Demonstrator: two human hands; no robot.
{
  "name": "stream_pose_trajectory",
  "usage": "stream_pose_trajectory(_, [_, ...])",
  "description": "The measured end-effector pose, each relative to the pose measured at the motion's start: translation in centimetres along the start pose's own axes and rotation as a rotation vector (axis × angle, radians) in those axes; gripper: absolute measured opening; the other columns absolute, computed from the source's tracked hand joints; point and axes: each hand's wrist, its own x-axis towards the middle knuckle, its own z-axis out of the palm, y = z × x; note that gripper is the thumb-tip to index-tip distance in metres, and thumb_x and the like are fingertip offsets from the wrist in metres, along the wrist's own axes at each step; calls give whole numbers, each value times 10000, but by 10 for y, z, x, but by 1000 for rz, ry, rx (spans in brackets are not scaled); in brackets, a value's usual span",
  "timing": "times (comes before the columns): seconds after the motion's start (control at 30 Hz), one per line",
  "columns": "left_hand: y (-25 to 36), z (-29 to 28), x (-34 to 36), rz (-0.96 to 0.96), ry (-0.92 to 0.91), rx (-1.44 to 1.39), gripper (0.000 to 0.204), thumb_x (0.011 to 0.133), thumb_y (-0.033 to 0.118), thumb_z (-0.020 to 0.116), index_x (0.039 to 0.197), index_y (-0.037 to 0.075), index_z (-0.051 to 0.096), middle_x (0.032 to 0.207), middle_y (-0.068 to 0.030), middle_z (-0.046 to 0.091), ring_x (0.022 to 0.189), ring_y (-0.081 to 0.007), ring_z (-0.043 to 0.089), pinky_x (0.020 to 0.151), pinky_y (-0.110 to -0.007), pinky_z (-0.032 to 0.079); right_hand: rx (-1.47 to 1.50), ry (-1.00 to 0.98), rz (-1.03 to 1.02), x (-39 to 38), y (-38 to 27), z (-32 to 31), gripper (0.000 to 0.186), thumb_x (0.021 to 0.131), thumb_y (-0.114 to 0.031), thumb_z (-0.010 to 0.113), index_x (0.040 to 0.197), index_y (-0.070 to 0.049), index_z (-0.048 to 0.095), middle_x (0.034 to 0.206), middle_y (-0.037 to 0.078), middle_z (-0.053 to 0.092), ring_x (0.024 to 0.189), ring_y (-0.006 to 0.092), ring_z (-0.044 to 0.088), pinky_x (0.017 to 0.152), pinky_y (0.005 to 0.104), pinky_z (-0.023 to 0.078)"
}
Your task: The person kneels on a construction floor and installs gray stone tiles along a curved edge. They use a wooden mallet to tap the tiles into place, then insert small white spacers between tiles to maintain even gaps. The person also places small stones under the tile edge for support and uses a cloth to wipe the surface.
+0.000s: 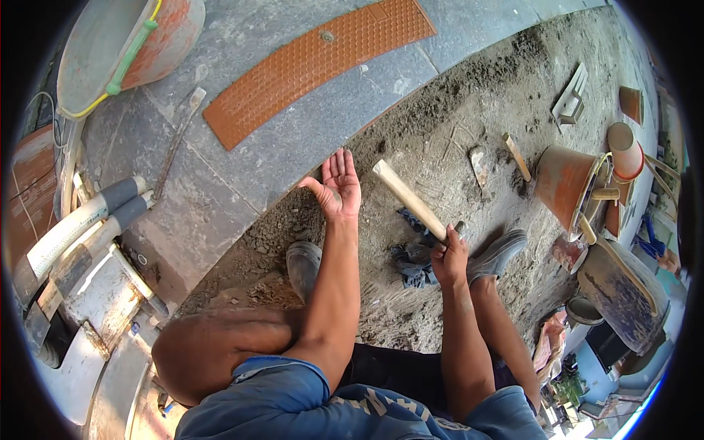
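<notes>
- Left hand (339, 191), near the centre, lies palm up, fingers extended, holding nothing; right hand (450, 258), at four o'clock, grasps a pale wooden shaft (411, 198) that points towards ten.
- Part done, I'd judge: smooth grey paving (293, 139) lies from nine to one o'clock, while the crumbly grey bed (440, 110) alongside isn't paved yet.
- Twelve: a curved-looking, studded orange strip (315, 70).
- Three: a scuffed, tapering orange bucket (563, 183).

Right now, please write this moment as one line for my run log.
left hand: open, palm up | right hand: holding wooden handle | near right hand: dark cloth | on paving: orange patterned strip
</notes>
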Motion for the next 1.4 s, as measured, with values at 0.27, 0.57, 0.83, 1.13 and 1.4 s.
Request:
stream_pose_trajectory(0.27, [4, -8, 1, 7, -56, 137, 1011, 440, 512, 779, 1187, -78, 441, 1300, -167, 460, 1267, -301, 371, 1081, -429, 329, 45, -65, 28, 2, 43, 43, 145, 892, -150, 559, 823, -131, 434, 643, -34, 446, 456, 57, 392, 383, 196, 313])
stream_pose_trajectory(0.57, [5, -14, 7, -48, -90, 110, 1038, 437, 503, 774, 1206, -97, 420, 1327, -193, 426, 1231, -322, 410, 1083, -444, 325, 5, -75, 6, 2, 47, 52, 160, 894, -160, 562, 835, -128, 417, 632, -28, 449, 451, 63, 390, 375, 209, 303])
stream_pose_trajectory(0.83, [3, -9, 1, 2, -23, 153, 1055, 401, 528, 781, 1203, -65, 437, 1297, -139, 474, 1219, -253, 431, 1077, -439, 324, -4, -12, -22, 4, 44, 55, 177, 885, -165, 576, 814, -127, 419, 612, -31, 424, 437, 59, 365, 367, 204, 283])
stream_pose_trajectory(1.13, [1, -12, 1, -14, -55, 186, 991, 420, 528, 780, 1163, -52, 473, 1254, -129, 515, 1216, -261, 437, 1073, -443, 329, 40, -95, -14, 11, 51, 42, 155, 895, -157, 551, 820, -117, 421, 619, -24, 420, 436, 70, 353, 372, 217, 268])
stream_pose_trajectory(1.4, [-1, -6, 1, -23, -69, 229, 1017, 424, 542, 764, 1189, -57, 462, 1172, -110, 578, 1127, -204, 512, 1023, -375, 392, 51, 62, -31, 9, 54, 30, 164, 905, -155, 537, 830, -108, 399, 639, -15, 413, 417, 78, 337, 370, 217, 275])
